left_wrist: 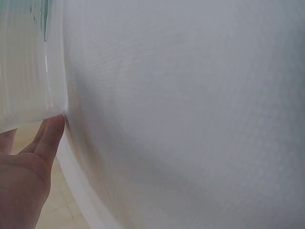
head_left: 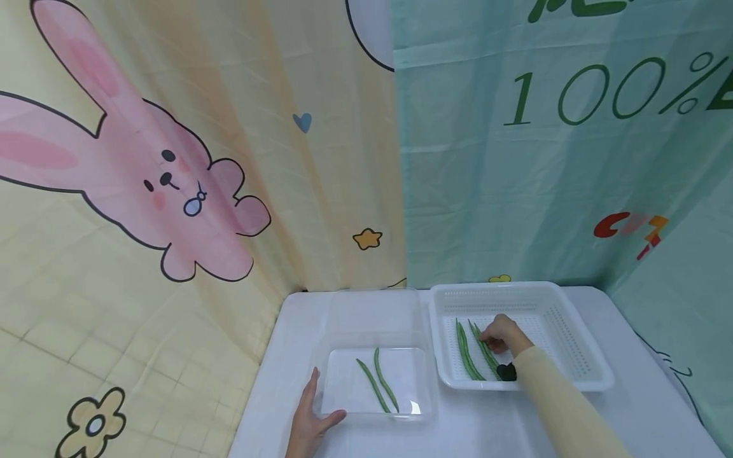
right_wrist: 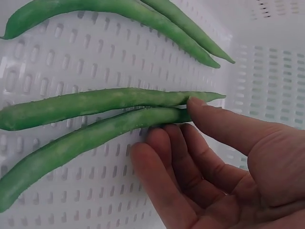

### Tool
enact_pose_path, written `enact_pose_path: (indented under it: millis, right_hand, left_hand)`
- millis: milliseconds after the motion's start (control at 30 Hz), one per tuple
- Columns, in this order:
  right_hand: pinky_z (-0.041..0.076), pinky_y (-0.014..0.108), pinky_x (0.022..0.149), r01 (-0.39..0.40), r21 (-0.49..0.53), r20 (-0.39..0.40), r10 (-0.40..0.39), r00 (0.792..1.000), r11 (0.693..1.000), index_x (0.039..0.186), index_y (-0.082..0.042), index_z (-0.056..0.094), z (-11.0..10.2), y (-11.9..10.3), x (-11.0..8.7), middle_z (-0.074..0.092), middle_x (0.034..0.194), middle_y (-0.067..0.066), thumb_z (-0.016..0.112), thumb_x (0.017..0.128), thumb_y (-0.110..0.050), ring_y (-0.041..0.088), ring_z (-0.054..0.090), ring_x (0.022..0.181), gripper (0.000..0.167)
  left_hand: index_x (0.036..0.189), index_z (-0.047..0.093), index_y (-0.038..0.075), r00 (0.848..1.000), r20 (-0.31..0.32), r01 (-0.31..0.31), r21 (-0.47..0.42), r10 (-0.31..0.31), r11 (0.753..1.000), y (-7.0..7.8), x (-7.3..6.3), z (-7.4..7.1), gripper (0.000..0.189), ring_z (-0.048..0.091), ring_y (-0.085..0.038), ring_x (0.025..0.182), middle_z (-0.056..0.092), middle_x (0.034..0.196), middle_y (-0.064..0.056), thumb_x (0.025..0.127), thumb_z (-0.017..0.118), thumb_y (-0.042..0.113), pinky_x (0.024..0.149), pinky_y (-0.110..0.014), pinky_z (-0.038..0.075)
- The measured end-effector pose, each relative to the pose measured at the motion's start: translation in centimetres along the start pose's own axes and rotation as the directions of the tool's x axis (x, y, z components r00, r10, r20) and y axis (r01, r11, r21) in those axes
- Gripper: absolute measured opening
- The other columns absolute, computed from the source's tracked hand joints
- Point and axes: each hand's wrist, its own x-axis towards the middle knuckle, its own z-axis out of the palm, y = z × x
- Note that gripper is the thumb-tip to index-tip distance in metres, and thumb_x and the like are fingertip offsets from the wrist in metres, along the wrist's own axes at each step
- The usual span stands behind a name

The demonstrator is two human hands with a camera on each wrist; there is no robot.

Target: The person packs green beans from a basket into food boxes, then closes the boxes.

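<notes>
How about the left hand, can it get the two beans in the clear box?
Probably yes. The left hand touches the outside of the clear box, so the box's wall stands between it and the two beans. But the top looks open, so the hand could likely go over.

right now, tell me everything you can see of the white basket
The white basket is rectangular, with a rim round its open top; it looks like plastic. Slots pierce its floor, and small holes dot its walls. It stands upright on the white table, to the right of the clear container. Four green beans lie on its floor in two pairs. The right hand reaches inside; whether it touches the basket is unclear.
</notes>
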Motion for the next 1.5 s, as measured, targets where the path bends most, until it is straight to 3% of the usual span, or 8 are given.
enact_pose_path:
  millis: [500, 733, 1033, 1500]
  right_hand:
    - [0.063, 0.024, 0.057, -0.002, -0.053, -0.014, 0.001, 1.000, 0.999, 0.093, 0.008, 0.065, 0.4, -0.4, -0.1, 0.067, 0.069, 0.010, 0.078, 0.093, -0.008, 0.017, 0.067, 0.060, 0.020]
    - [0.065, 0.026, 0.060, -0.002, -0.022, -0.011, 0.002, 1.000, 1.000, 0.093, 0.006, 0.067, 0.0, -0.5, -0.2, 0.069, 0.071, 0.010, 0.077, 0.092, -0.007, 0.018, 0.069, 0.063, 0.017]
    - [0.067, 0.029, 0.059, 0.077, 0.004, -0.014, -0.077, 0.997, 0.997, 0.096, 0.011, 0.065, -0.5, -0.1, -0.7, 0.071, 0.071, 0.013, 0.069, 0.092, -0.003, 0.018, 0.070, 0.061, 0.015]
    - [0.071, 0.035, 0.067, 0.144, 0.135, 0.018, -0.147, 0.989, 0.980, 0.106, 0.014, 0.070, -1.8, -0.9, -1.5, 0.073, 0.084, 0.016, 0.065, 0.093, -0.001, 0.021, 0.071, 0.073, 0.020]
  left_hand:
    - [0.170, 0.025, 0.015, 1.000, -0.006, -0.015, -0.004, 0.015, 1.000, -0.3, 0.0, 0.2, 0.128, 0.034, -0.056, 0.154, 0.033, 0.172, -0.024, 0.069, 0.099, 0.044, 0.125, -0.071, 0.038]
    - [0.170, 0.025, 0.016, 1.000, -0.006, -0.014, 0.001, 0.014, 1.000, -0.1, 0.1, 0.1, 0.128, 0.034, -0.056, 0.154, 0.032, 0.172, -0.024, 0.069, 0.099, 0.044, 0.126, -0.071, 0.038]
    - [0.170, 0.025, 0.015, 1.000, -0.008, -0.003, 0.001, 0.003, 1.000, -0.1, 0.1, 0.1, 0.130, 0.034, -0.057, 0.153, 0.032, 0.172, -0.026, 0.068, 0.099, 0.046, 0.124, -0.072, 0.039]
    - [0.170, 0.024, 0.015, 1.000, -0.015, -0.027, 0.008, 0.027, 1.000, -0.5, 0.1, 0.3, 0.130, 0.035, -0.057, 0.153, 0.033, 0.171, -0.026, 0.068, 0.099, 0.043, 0.124, -0.072, 0.039]
